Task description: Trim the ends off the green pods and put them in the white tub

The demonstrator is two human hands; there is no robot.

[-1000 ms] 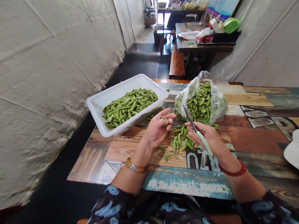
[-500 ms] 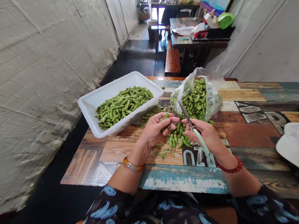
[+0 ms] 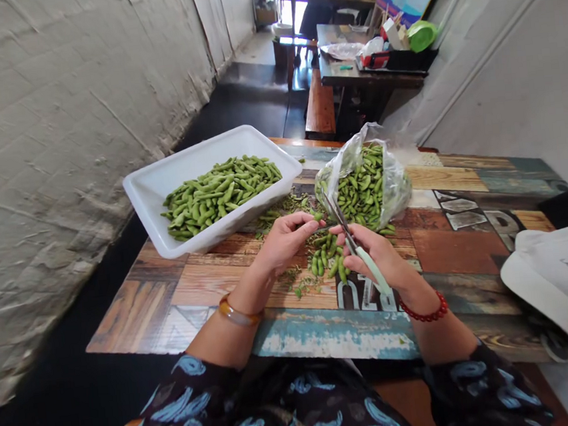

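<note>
Between the fingertips of my left hand [image 3: 289, 239] is a green bean pod [image 3: 318, 217]. My right hand [image 3: 376, 254] grips scissors [image 3: 367, 258] with pale green handles; their blades point up and left, close to the pod. Loose pods [image 3: 328, 255] and trimmings lie on the table below my hands. To the left, a white plastic tub [image 3: 201, 242] holds a heap of pods. Behind my right hand, a clear plastic bag [image 3: 396, 185] stands open, full of pods.
The patchwork wood table [image 3: 458, 250] carries a white cap [image 3: 566, 273] at the right. Beyond it are a bench [image 3: 319, 102] and another table [image 3: 376, 78] with a green bowl [image 3: 421, 35]. A rough white wall [image 3: 55, 128] runs along the left.
The view has shifted, so the table things appear further left and slightly higher. My left fingers have closed together around the pod, and the scissor blades look slightly more apart.
</note>
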